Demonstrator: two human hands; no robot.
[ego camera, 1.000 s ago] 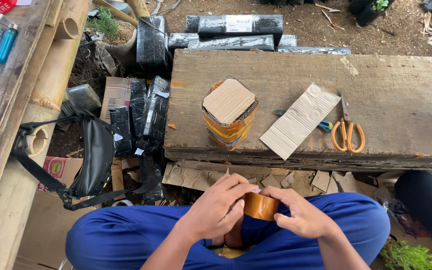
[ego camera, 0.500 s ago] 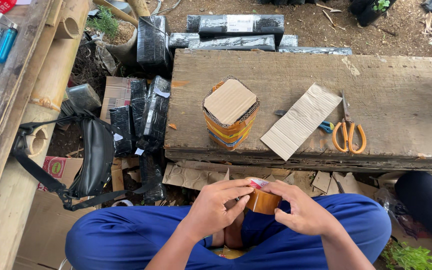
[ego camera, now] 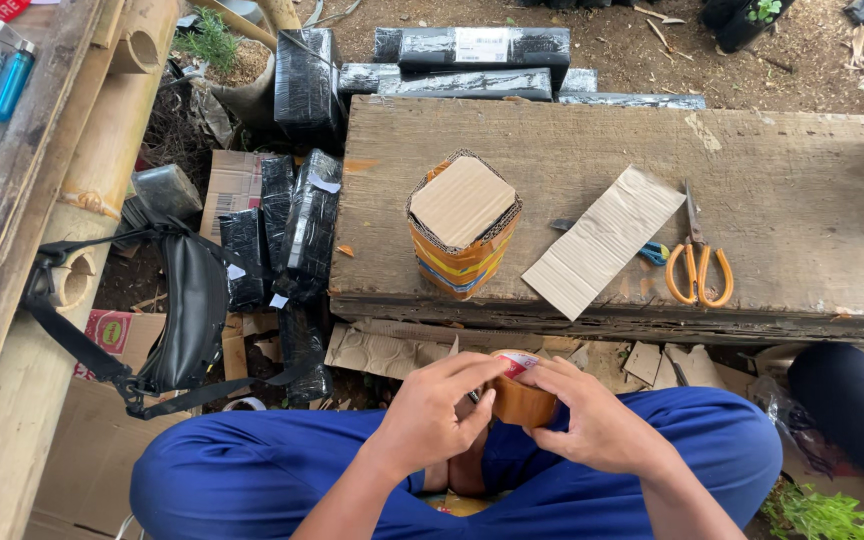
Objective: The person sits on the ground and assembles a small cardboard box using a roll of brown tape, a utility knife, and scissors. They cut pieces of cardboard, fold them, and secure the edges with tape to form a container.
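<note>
Tape roll (ego camera: 520, 398), brown, one item: held over our lap between both hands, just below the near edge of the bench (ego camera: 802, 220). Its round face looks up toward us, so its axis runs roughly up and down, tilted a little our way.

Fingers (ego camera: 472, 372) of our left hand (ego camera: 432, 415): curled over the roll's left side and upper rim, tips pressed to the tape at the top, where a small red-and-white scrap shows. We cannot tell whether they pinch a loose end or only rub the surface.

Our right hand (ego camera: 600, 425): cupped around the roll's right side, fingers closed on it, thumb toward the top. Both hands touch the roll; the left sits nearer the scrap on the rim.

Blue trousers (ego camera: 282, 470): our crossed legs, under the hands.

Bench contents, from near to far of the hands: a small parcel (ego camera: 462, 225) standing upright, wrapped in orange printed material with a corrugated cardboard square on top; a loose cardboard strip (ego camera: 602, 242) lying slantwise; orange-handled scissors (ego camera: 694, 262), blades pointing away from us.

Left of the bench, on the ground: black-wrapped packages (ego camera: 302, 215) and a black bag (ego camera: 187, 315) with strap.

Beyond the bench: more long black-wrapped packages (ego camera: 472, 45).
</note>
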